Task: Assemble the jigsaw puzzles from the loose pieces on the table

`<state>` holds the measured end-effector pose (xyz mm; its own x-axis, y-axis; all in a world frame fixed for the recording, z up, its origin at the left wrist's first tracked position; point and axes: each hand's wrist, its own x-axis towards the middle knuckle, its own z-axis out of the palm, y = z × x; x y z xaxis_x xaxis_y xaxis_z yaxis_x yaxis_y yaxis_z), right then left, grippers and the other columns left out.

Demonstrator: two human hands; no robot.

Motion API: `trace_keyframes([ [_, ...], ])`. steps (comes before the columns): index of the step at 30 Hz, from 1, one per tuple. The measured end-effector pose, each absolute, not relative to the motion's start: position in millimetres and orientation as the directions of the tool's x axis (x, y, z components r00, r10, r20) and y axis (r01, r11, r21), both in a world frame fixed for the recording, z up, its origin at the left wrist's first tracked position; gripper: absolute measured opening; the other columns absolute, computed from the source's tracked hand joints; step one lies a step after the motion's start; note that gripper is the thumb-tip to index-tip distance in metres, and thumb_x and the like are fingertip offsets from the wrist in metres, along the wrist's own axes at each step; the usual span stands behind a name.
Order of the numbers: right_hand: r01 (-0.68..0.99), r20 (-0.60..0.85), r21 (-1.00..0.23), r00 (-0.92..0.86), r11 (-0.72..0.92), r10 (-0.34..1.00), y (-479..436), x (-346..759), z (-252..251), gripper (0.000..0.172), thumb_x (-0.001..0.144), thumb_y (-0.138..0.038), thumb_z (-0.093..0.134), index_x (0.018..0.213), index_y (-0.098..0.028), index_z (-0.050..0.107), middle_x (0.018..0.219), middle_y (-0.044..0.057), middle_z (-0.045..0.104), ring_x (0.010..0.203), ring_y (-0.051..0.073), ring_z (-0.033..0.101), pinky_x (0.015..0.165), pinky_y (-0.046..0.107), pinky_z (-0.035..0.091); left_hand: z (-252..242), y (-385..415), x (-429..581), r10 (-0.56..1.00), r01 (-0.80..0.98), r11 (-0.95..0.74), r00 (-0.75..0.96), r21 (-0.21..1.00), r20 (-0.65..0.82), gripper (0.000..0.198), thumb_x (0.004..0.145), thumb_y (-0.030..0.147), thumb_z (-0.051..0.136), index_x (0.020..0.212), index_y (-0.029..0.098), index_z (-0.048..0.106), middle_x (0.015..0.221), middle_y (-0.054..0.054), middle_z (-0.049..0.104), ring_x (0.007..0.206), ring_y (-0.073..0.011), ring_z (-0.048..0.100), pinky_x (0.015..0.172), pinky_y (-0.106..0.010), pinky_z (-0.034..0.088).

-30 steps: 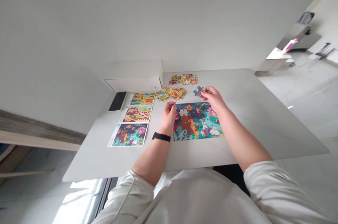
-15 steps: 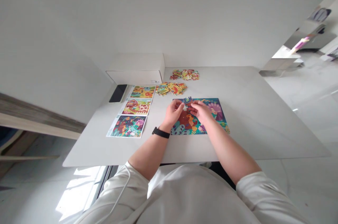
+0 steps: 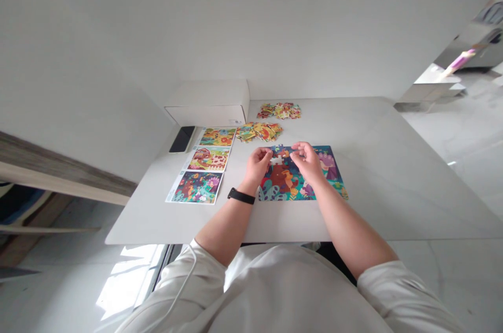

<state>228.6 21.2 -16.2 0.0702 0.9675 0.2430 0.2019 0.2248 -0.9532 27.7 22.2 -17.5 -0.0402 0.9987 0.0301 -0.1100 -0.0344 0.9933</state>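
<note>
A colourful jigsaw puzzle (image 3: 314, 181) lies on the white table (image 3: 393, 176) in front of me, with a white gap (image 3: 277, 161) near its upper left. My right hand (image 3: 309, 161) pinches a small blue puzzle piece (image 3: 286, 153) at the puzzle's top edge, just right of the gap. My left hand (image 3: 258, 162), with a black watch (image 3: 240, 196) on the wrist, rests curled on the puzzle's upper left corner, fingertips beside the gap. I see nothing in it.
Two piles of loose pieces (image 3: 259, 131) (image 3: 280, 110) lie beyond the puzzle. Three picture cards (image 3: 207, 158) sit in a column to the left, with a black phone (image 3: 182, 139) beside them and a white box (image 3: 208, 100) against the wall.
My right hand carried the blue piece from beyond the puzzle's top right corner down onto the puzzle near the gap. My left hand shifted slightly along the upper left corner.
</note>
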Motion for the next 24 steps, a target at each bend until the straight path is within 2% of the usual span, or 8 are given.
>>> trace_keyframes([
  [4, 0.394, 0.444, -0.813, -0.056, 0.428, 0.894, 14, 228, -11, 0.033, 0.092, -0.031, 0.069, 0.125, -0.028, 0.065, 0.133, 0.011, 0.072, 0.119, 0.029, 0.069, 0.090, 0.043, 0.063, -20, 22, 28, 0.999, -0.068, -0.047, -0.029, 0.997, 0.045, 0.045, 0.086, 0.060, 0.082, 0.092, 0.020, 0.065, 0.059, 0.007, 0.054, 0.044, -0.0070, 0.044, 0.042, -0.019, 0.032],
  [6, 0.455, 0.511, -0.728, -0.139, 0.513, 0.849, 11, 226, -8, 0.035, 0.093, -0.023, 0.067, 0.127, -0.028, 0.065, 0.138, 0.012, 0.069, 0.129, 0.030, 0.066, 0.100, 0.047, 0.061, -21, 22, 28, 0.998, -0.050, -0.058, -0.026, 0.997, 0.057, 0.045, 0.086, 0.061, 0.081, 0.092, 0.020, 0.065, 0.059, 0.007, 0.054, 0.045, -0.0071, 0.045, 0.043, -0.019, 0.033],
  [10, 0.535, 0.526, -0.630, -0.238, 0.562, 0.816, 8, 224, -5, 0.038, 0.092, -0.014, 0.064, 0.127, -0.028, 0.067, 0.140, 0.012, 0.069, 0.137, 0.031, 0.062, 0.119, 0.054, 0.050, -20, 21, 28, 0.997, -0.030, -0.075, -0.014, 0.997, 0.075, 0.044, 0.087, 0.061, 0.080, 0.092, 0.020, 0.065, 0.060, 0.006, 0.054, 0.047, -0.0074, 0.044, 0.045, -0.020, 0.034],
  [18, 0.572, 0.480, -0.626, -0.253, 0.530, 0.840, 10, 227, -3, 0.038, 0.094, -0.014, 0.062, 0.129, -0.028, 0.069, 0.135, 0.012, 0.070, 0.134, 0.032, 0.062, 0.121, 0.053, 0.047, -20, 20, 28, 0.998, 0.011, -0.060, 0.028, 0.998, 0.060, 0.042, 0.090, 0.060, 0.076, 0.094, 0.020, 0.066, 0.063, 0.005, 0.056, 0.050, -0.0086, 0.047, 0.048, -0.021, 0.036],
  [21, 0.574, 0.482, -0.635, -0.229, 0.518, 0.846, 10, 227, -4, 0.034, 0.095, -0.016, 0.062, 0.126, -0.028, 0.069, 0.133, 0.012, 0.070, 0.132, 0.031, 0.063, 0.120, 0.051, 0.049, -21, 24, 23, 0.998, 0.022, -0.070, 0.000, 0.997, 0.070, 0.036, 0.096, 0.054, 0.069, 0.107, 0.020, 0.067, 0.076, 0.000, 0.068, 0.054, -0.0100, 0.052, 0.051, -0.022, 0.040],
  [24, 0.576, 0.483, -0.645, -0.202, 0.502, 0.852, 11, 228, -7, 0.033, 0.095, -0.017, 0.062, 0.125, -0.028, 0.070, 0.131, 0.012, 0.070, 0.131, 0.031, 0.063, 0.117, 0.050, 0.051, -17, 27, 12, 0.981, 0.142, -0.149, -0.103, 0.979, 0.164, 0.028, 0.100, 0.041, 0.063, 0.120, 0.021, 0.067, 0.097, -0.005, 0.076, 0.071, -0.0138, 0.064, 0.063, -0.025, 0.050],
])
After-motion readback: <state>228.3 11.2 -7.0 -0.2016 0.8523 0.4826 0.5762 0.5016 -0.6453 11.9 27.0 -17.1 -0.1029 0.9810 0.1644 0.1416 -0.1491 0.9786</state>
